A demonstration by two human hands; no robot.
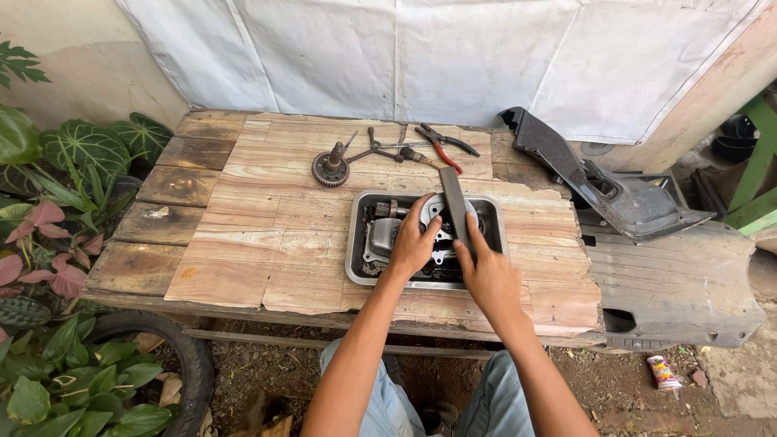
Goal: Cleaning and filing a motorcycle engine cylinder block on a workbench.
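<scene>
While both hands work over the tray [354,243], the left hand [414,243] is closed around the edge of a round metal part [438,212] sitting in the tray, fingers curled on its left rim. Right hand [488,275] grips a flat dark bar [455,206], thumb and fingers wrapped round its lower end; the bar points up and away, lying over the round part and reaching past the tray's far rim. Tray is a shallow grey metal one, on the wooden table [267,235], right of centre, just in front of the person. More engine bits in the tray: a grey block [380,237] at the left, a small shaft [387,210] at top left, both beside the left hand.

Behind the tray, apart from it: a gear [330,168] on a stub shaft, red-handled pliers [441,146], a few thin tools [380,150] near them. Black plastic panel [607,190] lies off the table's right end, over a larger grey panel [680,283]. Tyre [182,364] and leafy plants [57,194] at left. White sheet [388,57] hangs behind. Person's knees in jeans [388,405] show below the table edge.
</scene>
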